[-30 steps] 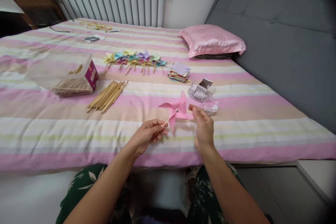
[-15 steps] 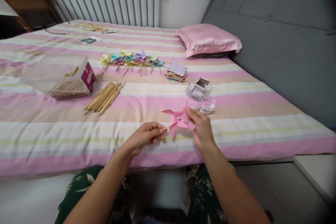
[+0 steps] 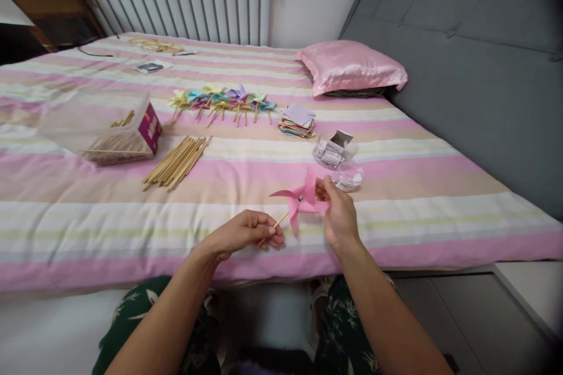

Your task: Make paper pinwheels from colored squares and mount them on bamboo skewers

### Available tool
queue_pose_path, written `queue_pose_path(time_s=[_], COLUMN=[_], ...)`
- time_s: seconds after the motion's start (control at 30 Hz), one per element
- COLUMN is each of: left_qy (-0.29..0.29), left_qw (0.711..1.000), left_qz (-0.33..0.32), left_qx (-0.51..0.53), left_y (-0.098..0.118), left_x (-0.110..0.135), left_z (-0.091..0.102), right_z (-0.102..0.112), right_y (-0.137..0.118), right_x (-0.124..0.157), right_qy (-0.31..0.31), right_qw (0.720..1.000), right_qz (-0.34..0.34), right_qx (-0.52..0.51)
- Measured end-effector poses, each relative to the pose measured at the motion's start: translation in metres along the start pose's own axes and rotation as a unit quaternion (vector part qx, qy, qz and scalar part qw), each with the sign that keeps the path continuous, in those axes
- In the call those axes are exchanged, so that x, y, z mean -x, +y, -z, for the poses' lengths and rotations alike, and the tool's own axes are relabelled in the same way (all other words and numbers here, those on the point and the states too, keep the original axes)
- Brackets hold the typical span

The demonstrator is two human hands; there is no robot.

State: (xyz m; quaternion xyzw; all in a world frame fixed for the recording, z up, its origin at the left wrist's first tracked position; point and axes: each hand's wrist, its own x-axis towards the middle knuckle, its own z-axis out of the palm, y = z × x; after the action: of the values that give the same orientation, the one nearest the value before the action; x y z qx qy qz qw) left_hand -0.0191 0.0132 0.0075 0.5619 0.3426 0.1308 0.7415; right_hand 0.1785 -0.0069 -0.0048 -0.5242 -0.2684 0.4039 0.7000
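Observation:
A pink paper pinwheel (image 3: 300, 199) with a silver pin at its centre sits on a thin wooden stick above the striped bedspread (image 3: 88, 211). My left hand (image 3: 246, 233) is closed around the lower end of the stick. My right hand (image 3: 338, 214) pinches the right-hand blade of the pinwheel between thumb and fingers. Just beyond my right hand stand a clear plastic tub (image 3: 335, 152) with small white packets and its shallow lid (image 3: 349, 177).
On the bed lie a loose bundle of wooden sticks (image 3: 178, 162), a clear box of sticks (image 3: 103, 126), a row of finished coloured pinwheels (image 3: 222, 101), a stack of coloured paper squares (image 3: 298, 120) and a pink pillow (image 3: 352, 67). A grey headboard (image 3: 475, 58) rises on the right.
My left hand has dropped and tilted the stick, so the pinwheel now leans. The right hand stays pinched on the blade, which has turned slightly.

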Motion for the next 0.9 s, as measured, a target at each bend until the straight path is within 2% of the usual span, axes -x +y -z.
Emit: queue_pose_path(time_s=[0.2, 0.43, 0.6, 0.7, 0.9], left_qy=[0.064, 0.086, 0.081, 0.076, 0.091], left_qw=[0.994, 0.992, 0.991, 0.991, 0.989], left_qz=[-0.049, -0.063, -0.067, -0.070, -0.067], left_qx=[0.070, 0.072, 0.080, 0.084, 0.096], left_y=[-0.004, 0.000, -0.002, -0.003, -0.001], left_x=[-0.003, -0.003, -0.004, -0.004, -0.004], left_z=[0.002, 0.000, 0.000, -0.001, -0.002], right_z=[-0.001, -0.011, -0.012, -0.012, -0.012], right_y=[-0.002, 0.003, 0.004, 0.004, 0.004], right_x=[0.002, 0.019, 0.023, 0.023, 0.023], right_qy=[-0.010, -0.161, -0.210, -0.211, -0.171], right_qw=[0.999, 0.979, 0.970, 0.971, 0.981], right_qz=[-0.022, -0.125, -0.114, -0.095, -0.065], right_qx=[-0.037, 0.017, 0.045, 0.057, 0.065])
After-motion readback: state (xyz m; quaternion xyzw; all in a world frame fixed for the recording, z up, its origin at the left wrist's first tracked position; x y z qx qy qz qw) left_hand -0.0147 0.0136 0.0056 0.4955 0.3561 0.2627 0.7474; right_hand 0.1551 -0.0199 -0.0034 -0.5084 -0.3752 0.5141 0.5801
